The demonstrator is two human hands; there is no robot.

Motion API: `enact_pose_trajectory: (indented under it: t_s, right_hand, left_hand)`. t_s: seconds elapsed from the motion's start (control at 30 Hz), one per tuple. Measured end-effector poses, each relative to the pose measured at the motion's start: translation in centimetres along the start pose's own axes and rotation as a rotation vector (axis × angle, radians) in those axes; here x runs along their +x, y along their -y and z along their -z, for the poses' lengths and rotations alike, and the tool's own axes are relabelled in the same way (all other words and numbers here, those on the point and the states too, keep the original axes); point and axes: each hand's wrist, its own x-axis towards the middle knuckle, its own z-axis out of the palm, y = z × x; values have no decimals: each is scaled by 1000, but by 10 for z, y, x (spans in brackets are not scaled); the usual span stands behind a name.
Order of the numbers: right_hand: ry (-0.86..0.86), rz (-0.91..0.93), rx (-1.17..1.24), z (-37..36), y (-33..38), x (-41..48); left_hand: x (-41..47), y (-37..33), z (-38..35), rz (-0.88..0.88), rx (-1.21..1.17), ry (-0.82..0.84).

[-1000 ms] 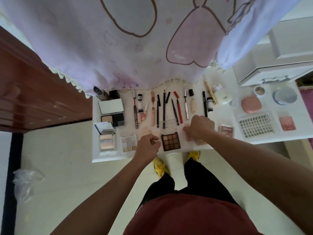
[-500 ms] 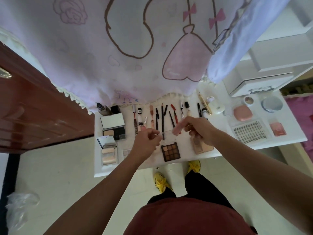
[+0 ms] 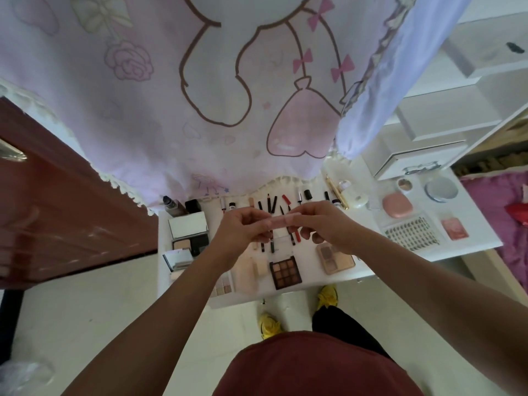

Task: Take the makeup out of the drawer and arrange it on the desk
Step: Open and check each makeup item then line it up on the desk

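View from above, looking down at a person's two bare arms reaching over a white desk [image 3: 310, 279] laid out with makeup. Both hands are raised above the desk and meet in the middle. Together they hold a small pale pink stick [image 3: 278, 222], level and crosswise. The left hand [image 3: 243, 230] has its grip closed on the stick's left end, pinching it with curled fingers. The right hand [image 3: 323, 224] pinches the right end in the same way. What kind of makeup the stick is cannot be told.

Below the hands a row of pencils and slim tubes [image 3: 271, 202] lies side by side near the back edge of the desk. Near the front edge lie a brown nine-pan palette [image 3: 285, 272] and, to its right, a beige palette [image 3: 335, 260]. At the left end stands an open compact with a mirror [image 3: 188, 232]. At the right end are a round pink compact [image 3: 397, 205], a tray of false lashes [image 3: 410, 232], a small pink blush [image 3: 454, 228] and a round silver case [image 3: 441, 188]. Behind these sits a white drawer [image 3: 414, 162], closed.

A pink cartoon-print curtain [image 3: 200, 110] hangs over the back of the desk. A brown door [image 3: 57, 210] is at the left. Yellow shoes [image 3: 268, 324] show on the pale floor
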Motion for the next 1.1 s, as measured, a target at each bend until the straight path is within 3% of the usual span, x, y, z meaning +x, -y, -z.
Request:
enact_pose_trajectory:
  t_s: [0.4, 0.63, 0.8, 1.0, 1.1]
  right_hand:
    - [-30, 337, -207, -7, 2, -5]
    - [39, 91, -66, -7, 10, -8]
    - [42, 136, -51, -4, 8, -10]
    - [55, -34, 19, -5, 9, -11]
    - [33, -11, 33, -5, 7, -12]
  left_hand:
    - [1, -2, 14, 97, -113, 13]
    - [0, -2, 15, 33, -82, 9]
    - [0, -4, 14, 22, -26, -8]
    - [-1, -4, 12, 16, -15, -12]
    - [-1, -4, 12, 13, 2, -17]
